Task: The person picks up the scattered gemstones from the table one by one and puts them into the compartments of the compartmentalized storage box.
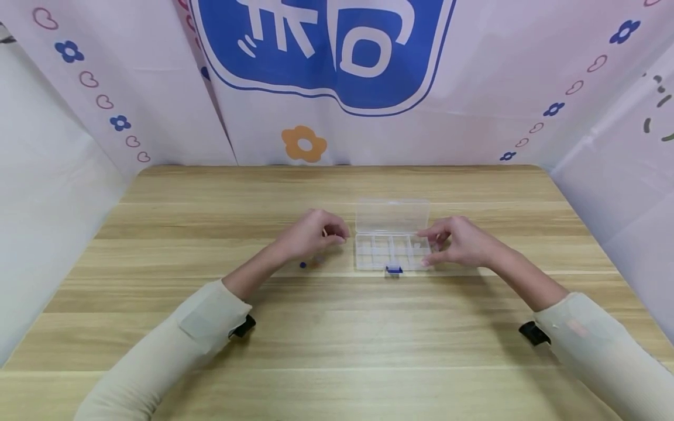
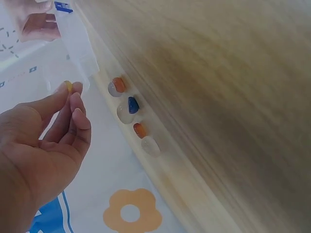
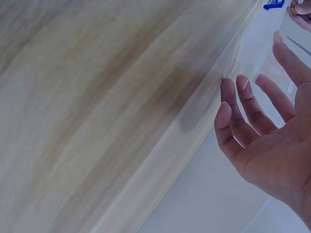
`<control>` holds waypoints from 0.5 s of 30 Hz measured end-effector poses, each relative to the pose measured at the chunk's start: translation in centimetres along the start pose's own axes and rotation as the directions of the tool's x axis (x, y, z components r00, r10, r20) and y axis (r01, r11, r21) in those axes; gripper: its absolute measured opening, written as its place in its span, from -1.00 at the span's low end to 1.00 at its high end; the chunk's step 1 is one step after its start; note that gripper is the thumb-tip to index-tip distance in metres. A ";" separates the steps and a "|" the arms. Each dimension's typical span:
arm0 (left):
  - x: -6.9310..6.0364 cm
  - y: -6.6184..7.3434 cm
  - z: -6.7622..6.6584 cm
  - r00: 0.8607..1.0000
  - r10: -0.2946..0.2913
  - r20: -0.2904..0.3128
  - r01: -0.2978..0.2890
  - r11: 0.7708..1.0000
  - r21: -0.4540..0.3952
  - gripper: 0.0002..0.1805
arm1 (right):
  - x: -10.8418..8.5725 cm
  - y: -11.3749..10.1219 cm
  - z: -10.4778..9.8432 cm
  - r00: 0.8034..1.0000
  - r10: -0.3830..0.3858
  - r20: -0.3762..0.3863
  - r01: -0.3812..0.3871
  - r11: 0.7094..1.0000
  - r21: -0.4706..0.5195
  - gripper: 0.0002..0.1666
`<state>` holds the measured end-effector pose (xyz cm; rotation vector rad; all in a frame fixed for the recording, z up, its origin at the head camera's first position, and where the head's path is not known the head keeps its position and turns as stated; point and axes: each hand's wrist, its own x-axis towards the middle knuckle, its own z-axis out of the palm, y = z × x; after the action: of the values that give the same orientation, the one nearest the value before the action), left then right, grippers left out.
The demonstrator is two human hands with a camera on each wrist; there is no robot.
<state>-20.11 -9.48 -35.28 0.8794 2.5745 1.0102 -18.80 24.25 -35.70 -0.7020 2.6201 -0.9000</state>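
Note:
A clear plastic compartment box [image 1: 392,252] lies on the table with its lid [image 1: 392,216] raised at the back and a blue latch [image 1: 394,269] in front. To its left, my left hand [image 1: 317,233] pinches a small yellow piece [image 2: 69,86] between thumb and fingertip. My right hand [image 1: 455,242] grips the box's right end, thumb at the front and forefinger towards the back; its other fingers are loosely bent. Below the left hand lie small rounded pieces: an orange one [image 2: 140,130], a dark blue one [image 2: 133,105] and several clear or orange ones.
The wooden table [image 1: 337,327] runs back to a white printed cloth [image 1: 474,134] with a blue emblem and an orange flower [image 1: 304,144]. Black straps [image 1: 534,333] show under both sleeves.

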 end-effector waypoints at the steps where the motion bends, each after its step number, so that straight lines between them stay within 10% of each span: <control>1: 0.0 0.0 0.0 1.000 0.007 0.005 -0.007 1.000 -0.003 -0.87 | 0.0 0.1 0.0 1.000 0.000 0.000 0.000 1.000 -0.002 -0.31; 15: 0.3 0.4 0.2 1.000 0.011 0.004 -0.011 1.000 -0.019 -0.90 | 0.1 0.2 0.1 1.000 0.010 -0.010 -0.010 1.000 -0.017 -0.32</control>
<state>-20.08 -8.94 -35.21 0.8902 2.5548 1.0333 -18.90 24.35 -35.90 -0.6900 2.6406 -0.8814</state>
